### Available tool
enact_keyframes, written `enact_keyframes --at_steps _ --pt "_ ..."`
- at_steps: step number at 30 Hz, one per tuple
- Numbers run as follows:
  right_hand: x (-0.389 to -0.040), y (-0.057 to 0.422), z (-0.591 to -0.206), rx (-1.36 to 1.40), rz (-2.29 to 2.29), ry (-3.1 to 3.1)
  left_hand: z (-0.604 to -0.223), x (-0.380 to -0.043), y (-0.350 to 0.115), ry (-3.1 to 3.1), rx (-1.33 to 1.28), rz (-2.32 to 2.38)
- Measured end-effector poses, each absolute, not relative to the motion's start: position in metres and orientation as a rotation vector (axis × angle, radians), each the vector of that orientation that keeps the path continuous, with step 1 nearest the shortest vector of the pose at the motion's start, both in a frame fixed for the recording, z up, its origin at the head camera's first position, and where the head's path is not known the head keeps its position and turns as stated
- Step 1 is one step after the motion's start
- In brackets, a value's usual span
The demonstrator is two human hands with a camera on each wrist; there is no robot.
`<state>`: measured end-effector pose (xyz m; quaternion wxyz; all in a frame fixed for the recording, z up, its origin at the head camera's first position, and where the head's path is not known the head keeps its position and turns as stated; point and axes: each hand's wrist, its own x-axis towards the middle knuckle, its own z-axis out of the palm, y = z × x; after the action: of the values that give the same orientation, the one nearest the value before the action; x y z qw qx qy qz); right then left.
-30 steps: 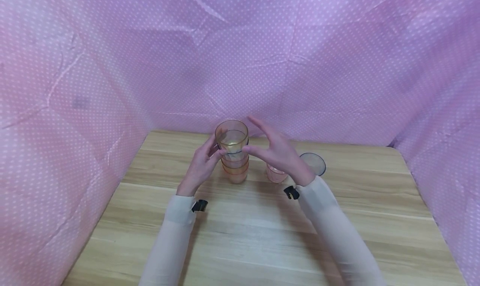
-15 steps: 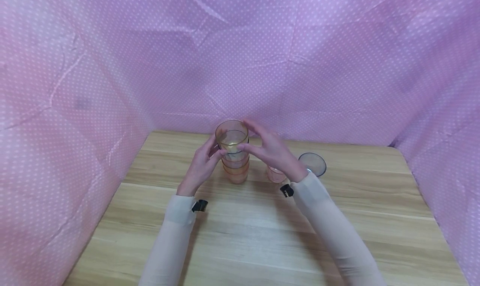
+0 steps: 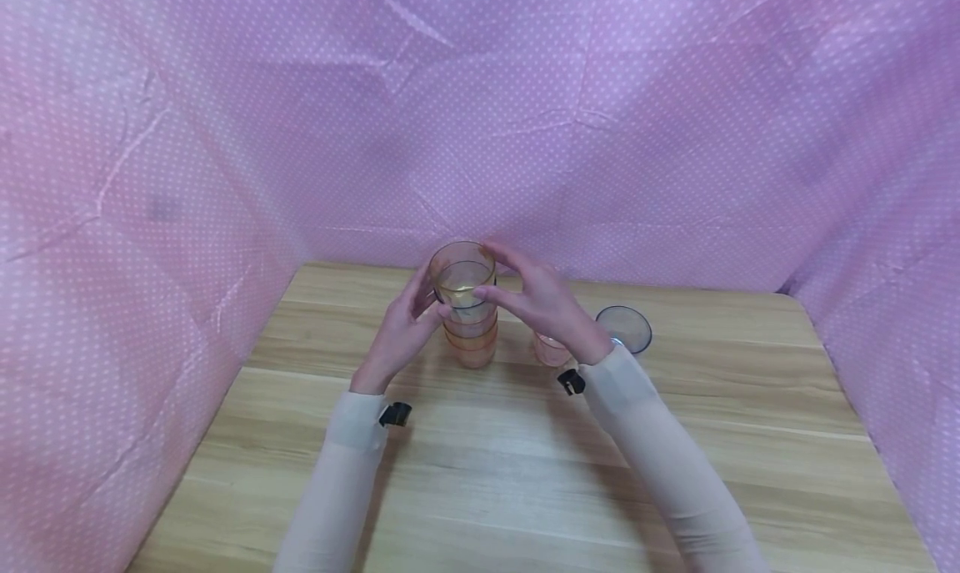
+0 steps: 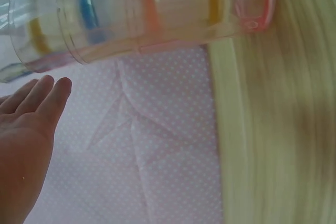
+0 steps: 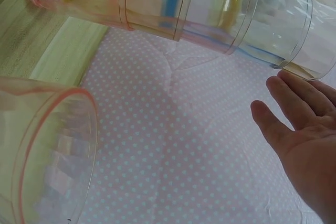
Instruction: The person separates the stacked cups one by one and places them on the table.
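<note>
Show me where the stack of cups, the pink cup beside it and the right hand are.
Stack of cups (image 3: pixel 469 316), head view: front of a middle cup.
Pink cup (image 3: pixel 552 354), head view: its visible side.
Right hand (image 3: pixel 552 305), head view: middle of the hand.

Cups (image 3: pixel 472 339), ctr: see-thru plastic, smooth, glossy. Counter (image 3: pixel 480 481), btm: wood-grain, slt. sheen. Backdrop (image 3: pixel 480 98), top: creased cloth.

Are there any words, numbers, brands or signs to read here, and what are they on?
None can be read: no letters or numbers show on the stack of cups, table or dotted cloth.
A tiny dark speck at the loose pink-rimmed cup is too small to tell.
</note>
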<state>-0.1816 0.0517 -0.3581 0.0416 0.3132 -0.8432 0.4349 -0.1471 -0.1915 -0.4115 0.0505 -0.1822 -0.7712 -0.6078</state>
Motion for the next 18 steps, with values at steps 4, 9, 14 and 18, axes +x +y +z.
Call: enact_keyframes --at_steps 4,9,14,18 --pt "-0.182 0.052 -0.357 0.956 1.315 -2.592 -0.415 -0.151 -0.197 -2.376 -0.541 -1.937" --pt "-0.183 0.052 -0.357 0.975 1.3 -2.584 -0.419 -0.158 -0.204 -2.409 -0.597 -1.981" --pt "-0.183 0.052 -0.357 0.975 1.295 -2.57 -0.419 -0.164 -0.207 -2.435 -0.65 -2.004" --pt "-0.183 0.051 -0.358 0.979 1.309 -2.565 -0.418 -0.166 -0.209 -2.442 -0.636 -2.013"
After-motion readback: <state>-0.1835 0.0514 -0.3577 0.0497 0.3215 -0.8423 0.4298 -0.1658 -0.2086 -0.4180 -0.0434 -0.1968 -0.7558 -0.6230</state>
